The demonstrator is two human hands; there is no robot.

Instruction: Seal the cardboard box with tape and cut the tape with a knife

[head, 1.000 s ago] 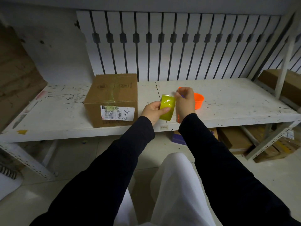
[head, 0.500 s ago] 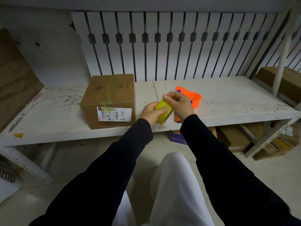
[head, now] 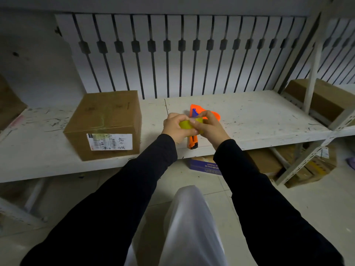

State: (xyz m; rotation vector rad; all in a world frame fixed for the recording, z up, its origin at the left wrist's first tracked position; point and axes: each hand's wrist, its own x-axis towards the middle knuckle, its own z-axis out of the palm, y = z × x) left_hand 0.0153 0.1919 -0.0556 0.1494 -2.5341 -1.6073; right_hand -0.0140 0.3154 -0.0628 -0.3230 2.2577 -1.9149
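Observation:
A closed brown cardboard box point(head: 104, 123) with a white shipping label stands on the left of the white shelf point(head: 259, 121). Both my hands hold a yellow-green tape roll point(head: 186, 125) above the shelf's front edge, right of the box. My left hand point(head: 175, 127) wraps the roll from the left. My right hand point(head: 208, 125) pinches its top right side. Beneath and behind my hands lies an orange knife point(head: 192, 143) with a blue part, partly hidden.
An orange cup-like thing point(head: 216, 115) sits behind my right hand. Another cardboard box point(head: 324, 98) rests on the right shelf unit behind an upright post point(head: 315, 60). More boxes point(head: 265, 162) lie on the floor under the shelf. A slatted white panel backs the shelf.
The roll has turned from upright to lying flatter between my hands. My right hand came down onto its top right side, and both hands drew closer together.

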